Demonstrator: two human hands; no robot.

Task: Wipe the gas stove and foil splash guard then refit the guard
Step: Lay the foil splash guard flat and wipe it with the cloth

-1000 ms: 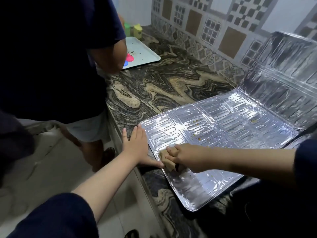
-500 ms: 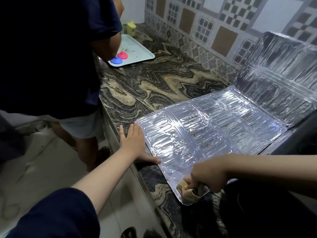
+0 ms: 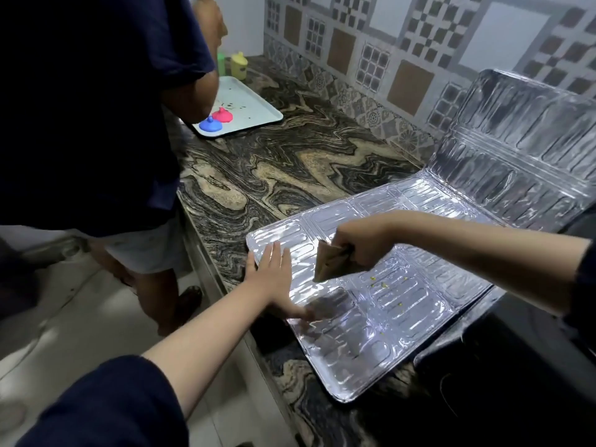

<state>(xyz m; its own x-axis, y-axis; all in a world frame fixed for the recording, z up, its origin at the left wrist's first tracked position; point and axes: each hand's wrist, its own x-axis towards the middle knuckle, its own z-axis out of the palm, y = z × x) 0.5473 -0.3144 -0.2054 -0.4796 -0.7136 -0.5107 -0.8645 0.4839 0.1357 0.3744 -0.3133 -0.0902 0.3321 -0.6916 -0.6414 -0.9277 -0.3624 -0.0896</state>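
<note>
The silver foil splash guard (image 3: 419, 298) lies unfolded on the marbled counter, one panel flat, the far panel leaning up against the tiled wall. Small yellow food specks dot the flat panel. My left hand (image 3: 274, 279) presses flat on the guard's left edge, fingers spread. Above the middle of the flat panel, my right hand (image 3: 361, 243) grips a folded brown cloth (image 3: 329, 261), which hangs just above the foil. The black gas stove (image 3: 516, 366) sits at the lower right, partly under the guard.
Another person in a dark shirt (image 3: 96, 108) stands close on the left against the counter edge. A pale tray (image 3: 245, 108) with a blue and a pink lid lies at the counter's far end, beside a yellow bottle (image 3: 239, 64). Bare marbled counter (image 3: 290, 175) lies between.
My right hand has lifted the cloth from the guard's near corner up to the middle of the panel. My left hand has slid a little further onto the foil.
</note>
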